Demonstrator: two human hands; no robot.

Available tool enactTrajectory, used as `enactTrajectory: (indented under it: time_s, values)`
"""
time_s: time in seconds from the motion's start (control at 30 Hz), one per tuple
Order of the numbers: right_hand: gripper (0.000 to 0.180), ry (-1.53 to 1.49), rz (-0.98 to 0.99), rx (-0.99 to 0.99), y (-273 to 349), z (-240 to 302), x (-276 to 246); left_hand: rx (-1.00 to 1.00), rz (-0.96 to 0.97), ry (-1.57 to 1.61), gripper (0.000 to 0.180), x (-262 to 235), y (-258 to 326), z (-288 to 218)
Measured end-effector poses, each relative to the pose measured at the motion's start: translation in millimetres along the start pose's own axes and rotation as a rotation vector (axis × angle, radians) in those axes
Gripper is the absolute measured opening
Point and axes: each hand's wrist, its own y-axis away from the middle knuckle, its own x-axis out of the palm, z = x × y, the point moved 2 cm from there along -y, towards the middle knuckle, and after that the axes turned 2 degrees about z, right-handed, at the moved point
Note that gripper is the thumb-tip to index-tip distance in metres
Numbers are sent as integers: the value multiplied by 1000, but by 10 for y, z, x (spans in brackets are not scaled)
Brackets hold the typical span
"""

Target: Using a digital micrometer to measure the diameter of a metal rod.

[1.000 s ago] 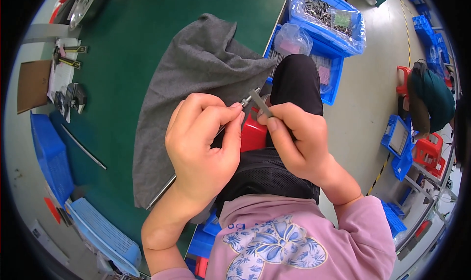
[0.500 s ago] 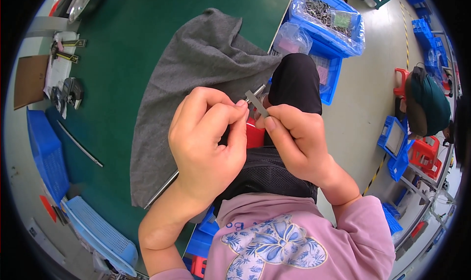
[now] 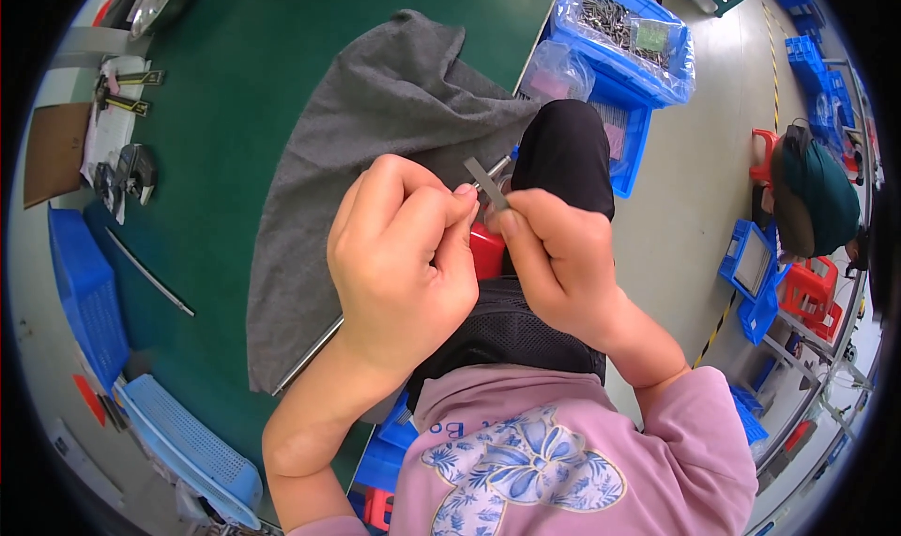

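A long thin metal rod (image 3: pixel 310 353) runs slantwise through my left hand (image 3: pixel 404 245), whose thumb and fingers are closed round it. Its far end sticks out beyond my fingertips, and its near end passes beside my left forearm. Between the thumb and forefinger of my right hand (image 3: pixel 560 254) is a short flat grey strip (image 3: pixel 484 181), which looks like metal. The strip lies across the rod near its far end, apparently touching it. Beneath my left hand a grey cloth (image 3: pixel 328 170) spreads over the green table (image 3: pixel 216 85).
Another thin rod (image 3: pixel 150 271) lies on the table's left side, near blue baskets (image 3: pixel 192 442) and a black tape dispenser (image 3: pixel 138 175). Beyond my knee stand blue bins (image 3: pixel 638 146), one holding many small metal parts. A person (image 3: pixel 817 193) is at the right, near red stools (image 3: pixel 809 297).
My right hand has moved a little left and away from my body, and the grey strip has shifted with it along the rod. My left hand has shifted slightly right.
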Motion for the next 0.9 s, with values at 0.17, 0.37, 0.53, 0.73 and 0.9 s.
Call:
enactTrajectory:
  time_s: [0.17, 0.37, 0.53, 0.73, 0.9]
  values:
    - [4, 5, -35, -78, -86, -41, 49, 5, 11, -22, 17, -7, -5, -16]
    - [3, 30, -11, -71, -70, -38, 27, 32, 13, -41, 17, -6, -12, -19]
    - [7, 59, -37, -33, 47, -95, 40, 42, 13, -56, 18, 2, -24, -4]
    - [5, 83, -40, -47, 19, -39, 52, 45, 14, -57, 17, -7, -11, -18]
    - [4, 38, -60, -79, -73, -40, 83, 49, 25, -75, 18, -10, -17, -29]
